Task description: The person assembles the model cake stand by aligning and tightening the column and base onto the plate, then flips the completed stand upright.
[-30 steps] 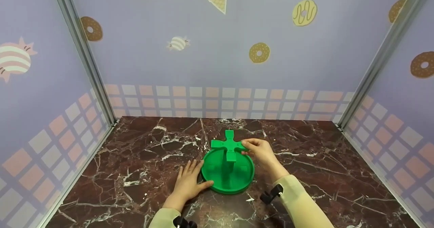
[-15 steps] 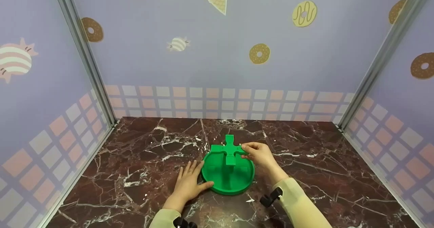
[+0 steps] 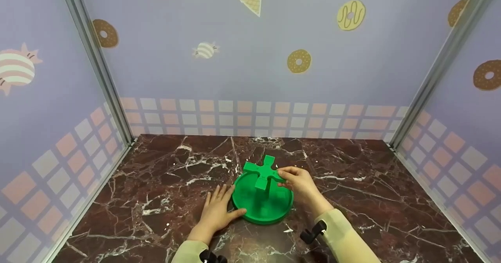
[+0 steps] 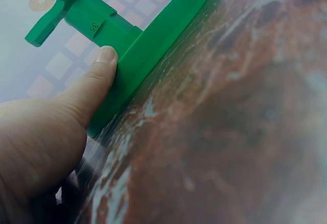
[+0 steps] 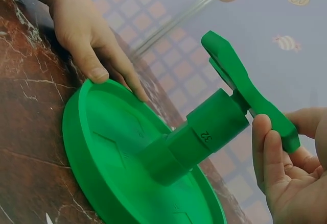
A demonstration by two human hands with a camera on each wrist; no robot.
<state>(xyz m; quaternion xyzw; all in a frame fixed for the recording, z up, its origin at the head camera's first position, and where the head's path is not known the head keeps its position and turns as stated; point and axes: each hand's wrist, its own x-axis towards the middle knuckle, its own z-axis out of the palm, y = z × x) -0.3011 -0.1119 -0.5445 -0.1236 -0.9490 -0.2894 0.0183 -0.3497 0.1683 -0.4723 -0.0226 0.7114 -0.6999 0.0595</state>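
A green cross-shaped piece (image 3: 267, 171) with blunt arms sits tilted over the top of a green column (image 5: 196, 137). The column rises from the middle of a round green tray (image 3: 258, 214) with a low rim. In the right wrist view, a narrow neck shows between cross and column. My right hand (image 3: 299, 182) pinches the cross's right arm between thumb and fingers. My left hand (image 3: 217, 212) lies at the tray's left side, fingers straight and spread, with the thumb (image 4: 104, 63) against the rim. Part of the column hides under the cross in the head view.
The tray stands on a dark red marbled tabletop (image 3: 176, 192). Purple patterned panels (image 3: 219, 75) enclose the table at the back and both sides, with metal posts (image 3: 105, 75) at the corners. Small white specks lie around the tray.
My right hand has lowered the cross-shaped piece toward the column, then turned it slightly clockwise as seen from above. The left hand and the tray have stayed put.
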